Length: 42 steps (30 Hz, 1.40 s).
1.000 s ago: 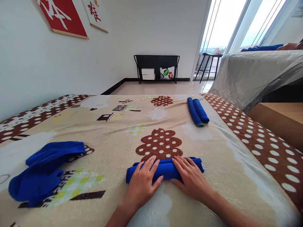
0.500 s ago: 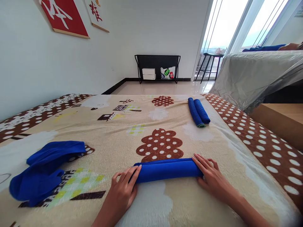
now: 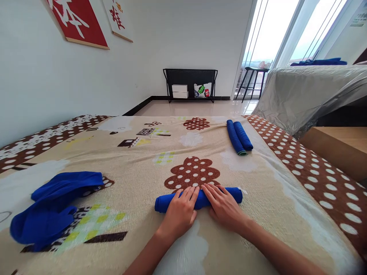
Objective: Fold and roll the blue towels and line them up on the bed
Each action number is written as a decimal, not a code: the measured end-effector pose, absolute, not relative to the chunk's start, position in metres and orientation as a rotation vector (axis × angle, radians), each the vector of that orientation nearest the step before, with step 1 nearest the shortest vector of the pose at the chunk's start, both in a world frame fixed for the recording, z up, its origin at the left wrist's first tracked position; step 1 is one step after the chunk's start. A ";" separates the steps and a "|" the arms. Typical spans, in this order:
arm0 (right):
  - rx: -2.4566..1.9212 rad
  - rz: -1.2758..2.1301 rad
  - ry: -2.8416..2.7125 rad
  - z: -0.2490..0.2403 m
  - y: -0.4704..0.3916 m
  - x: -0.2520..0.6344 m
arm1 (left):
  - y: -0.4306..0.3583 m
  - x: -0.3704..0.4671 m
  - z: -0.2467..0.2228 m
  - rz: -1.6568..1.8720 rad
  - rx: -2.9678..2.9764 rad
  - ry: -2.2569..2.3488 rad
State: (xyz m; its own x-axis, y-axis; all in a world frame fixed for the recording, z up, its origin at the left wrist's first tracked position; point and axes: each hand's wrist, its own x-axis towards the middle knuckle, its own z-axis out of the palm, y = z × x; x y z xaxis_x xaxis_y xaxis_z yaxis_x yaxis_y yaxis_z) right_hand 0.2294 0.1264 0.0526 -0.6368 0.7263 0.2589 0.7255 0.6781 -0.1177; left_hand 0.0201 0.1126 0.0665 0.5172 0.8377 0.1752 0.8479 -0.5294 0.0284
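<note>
A blue cloth roll [image 3: 235,194] lies crosswise on the patterned blanket [image 3: 137,175], near its front middle. My left hand [image 3: 182,208] rests on the roll just left of its middle, fingers over the top. Beside it my right hand [image 3: 225,206] presses on the roll right of the middle, its fingers stretched forward. Both ends of the roll stick out past my hands. Two more blue rolls [image 3: 240,137] lie side by side at the back right. On the left a crumpled blue cloth [image 3: 54,208] lies loose.
Past the blanket's far edge, a black rack [image 3: 190,76] holds white boxes and a printed bag. At the right stand a black stool [image 3: 254,78] and furniture under a plastic sheet [image 3: 309,88], with blue cloth on top. A wooden surface [image 3: 341,141] is below it.
Both hands have moved inward from the ends of the blue cloth to its middle. The cloth is now a narrower, tighter roll. A person's hand at the far right has left view.
</note>
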 end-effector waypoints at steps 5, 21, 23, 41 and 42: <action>-1.069 -0.070 -2.654 0.043 0.135 0.278 | 0.114 -0.044 0.052 -0.230 -2.664 -1.353; -1.058 0.114 -2.594 0.051 0.154 0.324 | 0.126 -0.107 0.049 -0.380 -2.672 -1.372; -1.100 0.149 -2.600 0.062 0.156 0.324 | 0.126 -0.107 0.057 -0.419 -2.733 -1.446; -0.672 0.079 -2.808 0.360 0.124 0.261 | 0.047 0.029 0.067 -0.781 -3.064 -2.067; -0.642 0.060 -2.826 0.363 0.120 0.255 | 0.046 0.036 0.063 -0.800 -3.041 -2.041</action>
State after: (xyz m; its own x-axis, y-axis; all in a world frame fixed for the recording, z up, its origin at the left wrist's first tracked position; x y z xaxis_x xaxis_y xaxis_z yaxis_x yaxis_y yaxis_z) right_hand 0.2549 0.1201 0.3632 -0.8739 0.4304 0.2259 0.4204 0.9025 -0.0930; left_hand 0.0365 0.0458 0.0626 0.3771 0.9262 0.0044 0.6827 -0.2812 0.6744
